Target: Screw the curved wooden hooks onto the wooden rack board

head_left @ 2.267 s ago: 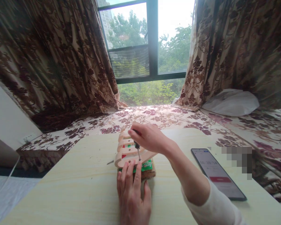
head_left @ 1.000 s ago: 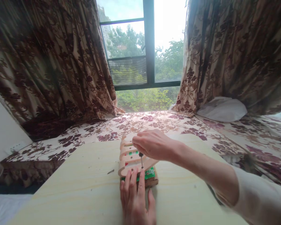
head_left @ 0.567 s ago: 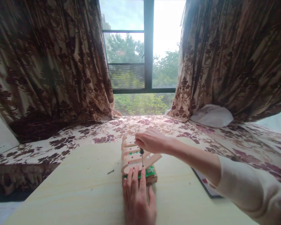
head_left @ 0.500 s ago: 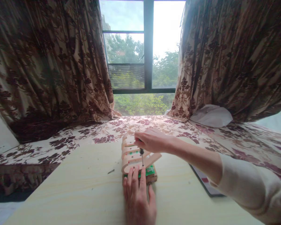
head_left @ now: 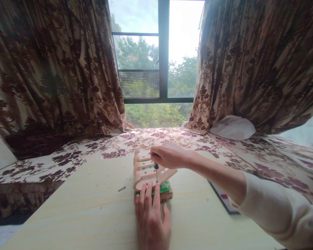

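The right hand (head_left: 168, 155) closes around a dark-handled screwdriver (head_left: 157, 167), its metal shaft upright, tip at the nearest slat of a pale wooden slatted piece (head_left: 143, 174). That piece sits atop a green-and-brown box (head_left: 165, 188). At its six o'clock, the left hand (head_left: 153, 222) lies flat, fingers slightly spread, gripping nothing; at eight, a small dark metal screw or nail (head_left: 121, 189).

Daylit window (head_left: 163, 52) between dark floral curtains (head_left: 88, 66); flower-patterned cloth (head_left: 135, 137) below.
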Tool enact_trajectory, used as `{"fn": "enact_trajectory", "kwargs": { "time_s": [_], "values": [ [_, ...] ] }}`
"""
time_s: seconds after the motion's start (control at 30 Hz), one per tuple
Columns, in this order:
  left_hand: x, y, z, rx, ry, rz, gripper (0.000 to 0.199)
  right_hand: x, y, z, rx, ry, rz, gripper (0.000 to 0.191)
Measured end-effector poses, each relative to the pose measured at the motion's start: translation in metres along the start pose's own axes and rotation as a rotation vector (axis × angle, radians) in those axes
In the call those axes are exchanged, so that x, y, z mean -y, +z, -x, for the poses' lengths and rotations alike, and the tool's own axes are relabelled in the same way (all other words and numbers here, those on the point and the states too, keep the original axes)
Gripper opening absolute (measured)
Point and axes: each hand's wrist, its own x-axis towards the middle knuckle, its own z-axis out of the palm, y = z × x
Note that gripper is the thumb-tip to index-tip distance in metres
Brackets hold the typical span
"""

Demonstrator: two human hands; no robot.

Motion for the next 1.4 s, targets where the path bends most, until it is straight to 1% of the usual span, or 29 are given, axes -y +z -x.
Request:
{"fn": "enact_trajectory", "kwargs": {
  "time_s": [0.07,0.17,0.27,0.33,0.43,0.5,0.57,0.6,0.7,0.77,0.83,0.97,1.03,1.1,1.23,1.27,1.33,1.4],
  "values": [
    [0.001,0.000,0.000,-0.001,0.002,0.001,0.059,0.000,-0.008,0.000,0.012,-0.041,-0.004,0.021],
    [0.002,0.001,0.000,0.011,0.004,0.003,0.061,0.001,-0.017,0.001,0.049,-0.138,-0.035,0.021],
    [0.003,0.001,0.000,0.013,0.006,0.004,0.063,0.001,-0.014,-0.001,0.050,-0.160,-0.052,0.024],
    [0.002,0.000,0.000,0.017,0.007,-0.002,0.062,0.001,-0.006,-0.004,0.007,-0.102,-0.028,0.026],
    [0.000,-0.001,-0.001,0.028,0.002,-0.015,0.059,0.003,0.007,-0.007,-0.047,0.038,0.018,0.029],
    [0.000,-0.002,-0.002,0.026,0.001,-0.017,0.057,0.005,0.010,-0.007,-0.060,0.094,0.031,0.032],
    [-0.001,-0.002,-0.002,0.018,0.007,-0.015,0.057,0.006,0.006,-0.006,-0.056,0.094,0.032,0.030],
    [0.000,-0.002,-0.002,0.014,0.010,-0.013,0.057,0.006,0.003,-0.004,-0.044,0.063,0.026,0.027],
    [0.000,-0.001,-0.002,0.014,0.008,-0.008,0.058,0.004,-0.008,0.002,0.016,-0.115,-0.038,0.018],
    [0.001,0.000,-0.001,0.011,0.008,-0.005,0.059,0.001,-0.011,0.005,0.045,-0.182,-0.083,0.017],
    [0.001,0.000,0.000,0.011,0.014,-0.007,0.059,-0.001,-0.007,0.005,0.038,-0.119,-0.080,0.018],
    [-0.001,-0.001,-0.002,0.005,0.011,-0.001,0.057,-0.005,0.008,0.002,-0.007,0.095,-0.029,0.026],
    [-0.002,-0.002,-0.003,-0.012,0.001,0.015,0.055,-0.005,0.010,0.002,-0.008,0.134,-0.025,0.029],
    [-0.003,-0.003,-0.004,-0.030,-0.006,0.029,0.053,-0.005,0.007,0.005,-0.001,0.113,-0.041,0.026],
    [-0.004,-0.003,-0.005,-0.032,0.001,0.039,0.052,-0.003,-0.004,0.009,-0.012,-0.069,-0.099,0.020],
    [-0.003,-0.003,-0.005,-0.025,0.004,0.036,0.052,-0.003,-0.004,0.009,-0.018,-0.095,-0.101,0.020],
    [-0.003,-0.003,-0.003,-0.011,0.006,0.026,0.053,-0.001,-0.002,0.008,-0.031,-0.096,-0.082,0.020],
    [-0.003,-0.002,-0.002,-0.010,0.005,0.019,0.055,0.001,0.005,0.005,-0.047,-0.022,-0.051,0.020]
  ]
}}
